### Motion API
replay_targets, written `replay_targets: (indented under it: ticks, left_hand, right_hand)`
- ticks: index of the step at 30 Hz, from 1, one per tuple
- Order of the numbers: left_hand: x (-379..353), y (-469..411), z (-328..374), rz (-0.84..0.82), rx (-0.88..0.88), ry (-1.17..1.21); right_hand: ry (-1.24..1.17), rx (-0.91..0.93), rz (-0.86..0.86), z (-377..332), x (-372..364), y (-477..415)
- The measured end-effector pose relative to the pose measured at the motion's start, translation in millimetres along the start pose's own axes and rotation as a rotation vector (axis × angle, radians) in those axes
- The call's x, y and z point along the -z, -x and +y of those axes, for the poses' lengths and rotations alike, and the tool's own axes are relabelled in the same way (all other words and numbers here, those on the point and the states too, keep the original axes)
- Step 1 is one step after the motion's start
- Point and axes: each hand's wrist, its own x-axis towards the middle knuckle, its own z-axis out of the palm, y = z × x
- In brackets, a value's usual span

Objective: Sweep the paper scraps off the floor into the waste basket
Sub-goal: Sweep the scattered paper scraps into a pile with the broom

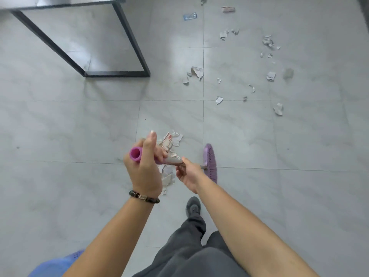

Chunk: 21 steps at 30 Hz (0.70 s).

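Observation:
I hold a purple broom with both hands. My left hand (144, 166) grips the top of the handle (135, 154), whose hollow end faces me. My right hand (189, 174) grips the shaft lower down. The purple broom head (210, 162) rests on the grey tiled floor just right of a gathered pile of paper scraps (171, 140), partly hidden behind my hands. Several more scraps (219, 99) lie scattered farther ahead and to the right. A blue waste basket (58, 264) shows at the bottom left corner, mostly behind my left forearm.
A black metal table frame (117, 73) stands at the upper left. My dark shoe (192, 205) and grey trouser legs are below my hands. A blue wrapper (190, 16) and a pinkish scrap (227, 9) lie far ahead.

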Motion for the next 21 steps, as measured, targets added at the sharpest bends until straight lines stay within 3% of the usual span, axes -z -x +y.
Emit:
replay_targets:
  ticks: [3, 8, 15, 21]
  left_hand:
    - [-19.8, -20.9, 36.0, 0.033, -0.079, 0.017]
    - [-75.8, -20.5, 54.4, -0.125, -0.157, -0.038]
    - [-202.4, 7.7, 27.2, -0.393, -0.099, 0.033]
    - [-355.0, 31.4, -23.9, -0.468, 0.006, -0.019]
  right_hand:
    - [0.037, 0.028, -0.086, -19.3, -40.5, 16.0]
    - [-0.065, 0.109, -0.129, -73.2, -34.3, 36.0]
    - [-0.268, 0.284, 0.063, -189.3, 92.3, 59.0]
    - [-0.447, 0.319, 0.152, -312.2, 235.2, 64.5]
